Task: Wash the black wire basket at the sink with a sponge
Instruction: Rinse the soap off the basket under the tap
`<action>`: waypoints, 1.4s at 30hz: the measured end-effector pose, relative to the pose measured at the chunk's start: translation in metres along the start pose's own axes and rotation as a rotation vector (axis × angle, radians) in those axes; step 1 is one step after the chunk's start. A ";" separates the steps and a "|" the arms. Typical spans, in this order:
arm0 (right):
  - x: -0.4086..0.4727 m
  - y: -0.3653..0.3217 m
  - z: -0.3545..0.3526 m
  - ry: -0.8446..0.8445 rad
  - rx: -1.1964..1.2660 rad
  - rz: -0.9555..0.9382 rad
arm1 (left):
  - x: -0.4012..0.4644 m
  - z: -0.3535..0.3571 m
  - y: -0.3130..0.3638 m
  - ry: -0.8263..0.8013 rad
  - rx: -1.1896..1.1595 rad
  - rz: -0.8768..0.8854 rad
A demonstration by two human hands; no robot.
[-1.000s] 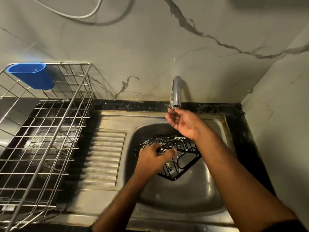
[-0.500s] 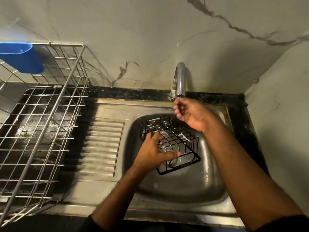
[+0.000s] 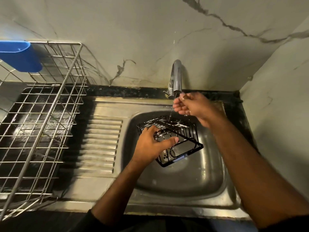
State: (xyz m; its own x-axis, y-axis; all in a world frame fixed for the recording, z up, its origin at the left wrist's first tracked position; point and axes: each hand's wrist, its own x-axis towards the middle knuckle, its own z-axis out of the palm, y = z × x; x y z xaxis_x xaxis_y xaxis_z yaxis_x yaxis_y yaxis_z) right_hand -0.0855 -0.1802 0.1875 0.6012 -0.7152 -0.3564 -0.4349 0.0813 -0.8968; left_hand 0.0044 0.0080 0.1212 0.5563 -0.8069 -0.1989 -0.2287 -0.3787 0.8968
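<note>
Black wire basket (image 3: 173,131) held tilted in steel sink (image 3: 184,185) by left hand (image 3: 150,146), right hand (image 3: 192,104) cupped, holding nothing, under tap (image 3: 176,77) above the basket's far edge.

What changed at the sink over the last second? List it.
The black wire basket has been tipped up more onto its side. The right hand stays cupped under the tap, where a thin stream now shows. The left hand keeps gripping the basket in the sink.

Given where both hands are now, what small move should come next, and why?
Probably shift the basket, held by the left hand, further under the tap: a thin stream runs past the cupped right hand onto its far edge only. No sponge is visible.
</note>
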 end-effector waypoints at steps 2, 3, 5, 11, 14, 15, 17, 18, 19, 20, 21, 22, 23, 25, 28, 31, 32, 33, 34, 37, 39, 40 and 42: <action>0.010 -0.003 0.011 -0.024 0.322 0.075 | -0.001 0.001 0.000 0.021 0.004 0.003; 0.016 -0.005 0.017 -0.044 0.496 0.143 | -0.002 0.002 -0.001 0.036 0.017 -0.001; 0.027 -0.009 0.028 -0.075 0.781 0.294 | -0.003 0.001 -0.003 0.058 0.026 -0.003; 0.053 -0.011 0.043 -0.214 1.020 0.374 | 0.003 -0.006 -0.016 0.071 0.001 -0.042; 0.045 -0.008 0.042 -0.279 0.856 0.349 | 0.006 -0.009 -0.020 0.085 0.005 -0.050; 0.036 -0.008 0.039 -0.330 0.641 0.299 | 0.006 -0.010 -0.019 0.084 0.007 -0.049; 0.012 -0.011 0.027 -0.464 -0.029 0.114 | 0.005 -0.011 -0.017 0.076 0.000 -0.036; 0.000 -0.015 0.020 -0.528 -0.303 0.023 | 0.004 -0.012 -0.015 0.078 -0.001 -0.028; -0.007 -0.018 0.012 -0.552 -0.458 -0.027 | 0.003 -0.012 -0.014 0.078 0.000 -0.019; -0.012 -0.021 0.005 -0.508 -0.514 -0.052 | 0.002 -0.012 -0.013 0.074 0.001 -0.010; -0.013 -0.022 -0.001 -0.402 -0.526 -0.077 | 0.001 -0.010 -0.014 0.065 0.000 0.000; -0.012 -0.020 -0.007 -0.276 -0.553 -0.112 | 0.001 -0.008 -0.015 0.063 -0.011 0.003; -0.009 -0.018 -0.009 -0.173 -0.579 -0.136 | 0.001 -0.006 -0.017 0.064 -0.027 0.001; -0.005 -0.009 -0.008 -0.103 -0.490 -0.104 | 0.002 -0.003 -0.018 0.064 -0.055 0.000; 0.004 0.001 0.006 -0.104 0.009 0.055 | 0.003 0.001 -0.018 0.053 -0.054 -0.010; 0.024 0.000 0.022 -0.093 0.593 0.262 | -0.001 0.000 -0.014 0.057 -0.027 -0.010; 0.030 -0.001 0.028 -0.090 0.742 0.331 | -0.002 -0.001 -0.013 0.058 -0.012 -0.009; 0.037 -0.003 0.033 -0.100 0.839 0.377 | -0.003 -0.001 -0.012 0.058 -0.002 -0.008; 0.044 -0.004 0.036 -0.122 0.888 0.400 | -0.004 -0.002 -0.012 0.061 0.002 -0.008; 0.056 -0.008 0.045 -0.201 0.987 0.400 | -0.003 -0.003 -0.013 0.058 -0.027 -0.023; 0.062 -0.006 0.047 -0.223 1.009 0.383 | -0.001 -0.004 -0.014 0.055 -0.048 -0.024; 0.062 -0.005 0.045 -0.259 0.963 0.381 | -0.001 -0.004 -0.015 0.055 -0.050 -0.018; 0.059 -0.002 0.037 -0.324 0.883 0.363 | 0.000 -0.003 -0.014 0.052 -0.037 0.004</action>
State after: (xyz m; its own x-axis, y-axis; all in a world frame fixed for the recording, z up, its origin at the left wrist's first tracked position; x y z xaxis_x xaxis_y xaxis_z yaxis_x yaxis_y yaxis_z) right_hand -0.0247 -0.1967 0.1589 0.7415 -0.3322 -0.5829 -0.0547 0.8360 -0.5461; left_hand 0.0103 0.0147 0.1097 0.5961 -0.7834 -0.1757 -0.2018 -0.3580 0.9116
